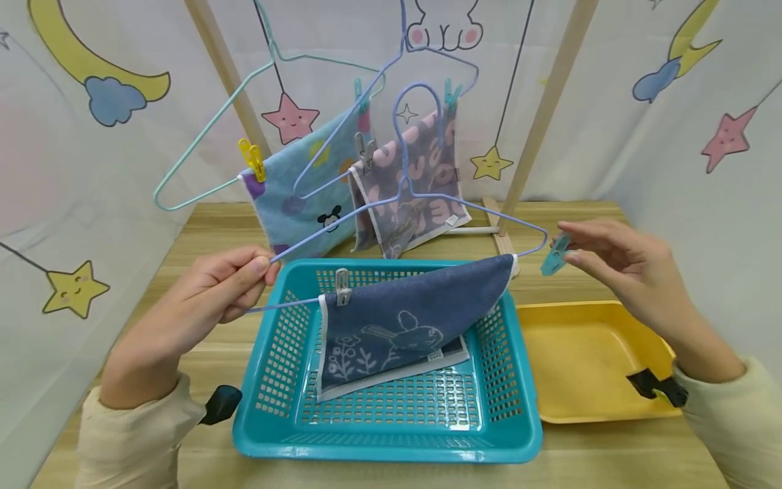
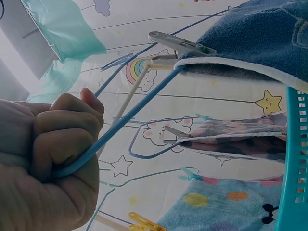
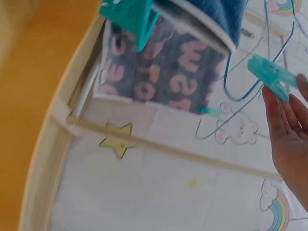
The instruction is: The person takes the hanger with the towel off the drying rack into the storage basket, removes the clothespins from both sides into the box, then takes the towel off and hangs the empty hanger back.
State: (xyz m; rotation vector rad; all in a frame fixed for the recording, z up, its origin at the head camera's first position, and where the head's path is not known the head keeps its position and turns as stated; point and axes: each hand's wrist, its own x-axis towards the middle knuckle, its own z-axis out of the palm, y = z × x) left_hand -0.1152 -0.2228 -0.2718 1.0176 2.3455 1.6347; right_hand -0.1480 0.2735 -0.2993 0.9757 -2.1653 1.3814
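My left hand (image 1: 222, 282) grips the left end of a blue clothes hanger (image 1: 482, 206). A dark blue towel (image 1: 415, 326) with a white border and bird pattern hangs folded over the hanger's lower bar. One grey clothespin (image 1: 343, 288) clips the towel's left end to the bar; no clip sits on its right end. Just right of the hanger, my right hand (image 1: 629, 272) pinches a teal clothespin (image 1: 556, 255) between thumb and fingers. In the right wrist view that clothespin (image 3: 272, 77) is beside the hanger's bent end.
Below the towel stands a teal basket (image 1: 391, 454), with a yellow tray (image 1: 586, 367) to its right. Behind, a spotted light-blue towel (image 1: 305, 183) and a pink-grey towel (image 1: 421, 183) hang from hangers by clothespins. A wooden rack's post (image 1: 544, 109) rises at the back.
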